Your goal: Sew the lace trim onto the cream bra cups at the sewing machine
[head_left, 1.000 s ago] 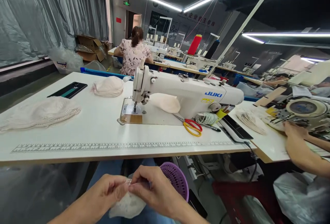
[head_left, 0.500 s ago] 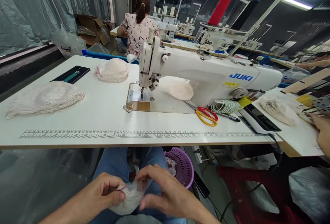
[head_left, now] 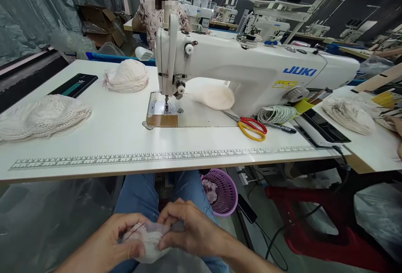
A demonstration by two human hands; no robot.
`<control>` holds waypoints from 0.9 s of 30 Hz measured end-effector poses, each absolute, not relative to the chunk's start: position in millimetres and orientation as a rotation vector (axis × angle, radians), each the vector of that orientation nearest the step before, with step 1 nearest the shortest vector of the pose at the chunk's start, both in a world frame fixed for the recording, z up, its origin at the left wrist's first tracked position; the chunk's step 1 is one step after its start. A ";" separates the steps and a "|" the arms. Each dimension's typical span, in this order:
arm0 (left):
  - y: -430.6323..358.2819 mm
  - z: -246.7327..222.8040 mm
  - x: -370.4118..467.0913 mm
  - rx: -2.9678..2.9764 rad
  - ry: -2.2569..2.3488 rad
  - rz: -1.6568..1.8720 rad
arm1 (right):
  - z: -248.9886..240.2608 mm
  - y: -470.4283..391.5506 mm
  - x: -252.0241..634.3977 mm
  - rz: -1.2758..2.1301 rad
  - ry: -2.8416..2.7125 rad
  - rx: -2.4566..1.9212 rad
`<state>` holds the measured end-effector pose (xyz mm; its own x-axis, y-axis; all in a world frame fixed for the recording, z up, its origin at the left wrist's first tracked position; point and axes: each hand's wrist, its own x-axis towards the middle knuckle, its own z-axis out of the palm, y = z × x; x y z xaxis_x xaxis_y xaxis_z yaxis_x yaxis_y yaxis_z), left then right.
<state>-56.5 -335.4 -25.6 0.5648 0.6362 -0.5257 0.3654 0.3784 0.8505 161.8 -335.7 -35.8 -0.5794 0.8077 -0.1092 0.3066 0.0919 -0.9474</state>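
Fingers of both your hands are closed on one small lace piece (head_left: 147, 241) held low over your lap, below the table edge: your left hand (head_left: 114, 239) pinches its left side between thumb and forefinger, and your right hand (head_left: 188, 233) curls over its right side with the fingertips pressing down on the fabric. Holding it from two sides keeps the soft lace spread and taut, which I judge is why both hands stay so close together. Just beyond your right hand, under the table, stands a purple basket (head_left: 228, 191) with a scrap of pale fabric in it, set within easy reach of your knees. Above it, the white table (head_left: 125, 139) carries a printed ruler strip (head_left: 141, 158) along its near edge, placed where work can be measured flat. On the left lies a stack of lace pieces (head_left: 40, 116), with a second, smaller stack (head_left: 125, 76) farther back beside a dark phone (head_left: 73, 85). The sewing machine (head_left: 251, 70) sits at the centre, its needle plate bare; a padded cup (head_left: 213, 96) rests under its arm, and red-and-yellow scissors (head_left: 251, 128), coiled cord (head_left: 276, 114) and a pen (head_left: 282, 127) lie at its right. Beyond, another person (head_left: 160, 9) sits at a further bench.
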 end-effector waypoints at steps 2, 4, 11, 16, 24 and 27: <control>-333.7 -26.3 -52.6 1.228 1.044 0.185 | -35.5 -332.3 165.5 1.564 -1.886 -1.005; -332.3 -27.2 -49.7 1.241 1.086 0.142 | -36.5 -329.1 169.2 1.633 -1.883 -0.888; -332.6 -36.0 -53.9 1.209 1.039 0.155 | -41.7 -324.5 171.3 1.684 -1.922 -0.693; -334.2 -41.8 -60.8 1.118 1.013 0.233 | -41.3 -322.9 174.4 1.705 -1.934 -0.705; -334.0 -42.9 -75.1 1.078 0.965 0.236 | -48.6 -325.4 168.7 1.661 -1.916 -0.716; -332.6 -36.3 -75.8 1.038 0.948 0.162 | -51.7 -324.4 164.0 1.674 -1.936 -0.704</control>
<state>-75.8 -332.6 -36.3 0.6097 0.5287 -0.5905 0.3019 0.5339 0.7898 164.0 -324.4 -51.7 -0.7512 0.6595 0.0262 0.0694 0.1184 -0.9905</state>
